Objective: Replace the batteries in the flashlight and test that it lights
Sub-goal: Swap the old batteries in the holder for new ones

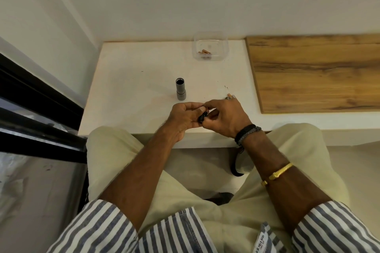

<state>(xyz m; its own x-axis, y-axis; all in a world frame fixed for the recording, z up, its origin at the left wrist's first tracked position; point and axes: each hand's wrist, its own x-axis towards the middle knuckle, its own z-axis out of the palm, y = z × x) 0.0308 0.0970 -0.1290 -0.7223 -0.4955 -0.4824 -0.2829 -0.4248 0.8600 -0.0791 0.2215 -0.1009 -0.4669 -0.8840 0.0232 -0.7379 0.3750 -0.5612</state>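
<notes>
We have the flashlight (pixel 180 89) opened, standing upright on the table (pixel 127 80). Our left hand (pixel 182 118) and right hand (pixel 225 117) together grip the black holder (pixel 202 118). Batteries (pixel 204 52) wait in the tub (pixel 209 46). Reloading, reassembly, and testing remain.

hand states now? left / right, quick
Left hand: closed on the small black battery holder.
Right hand: fingers pinched at the same holder; whether it bears any of it cannot be told.
</notes>
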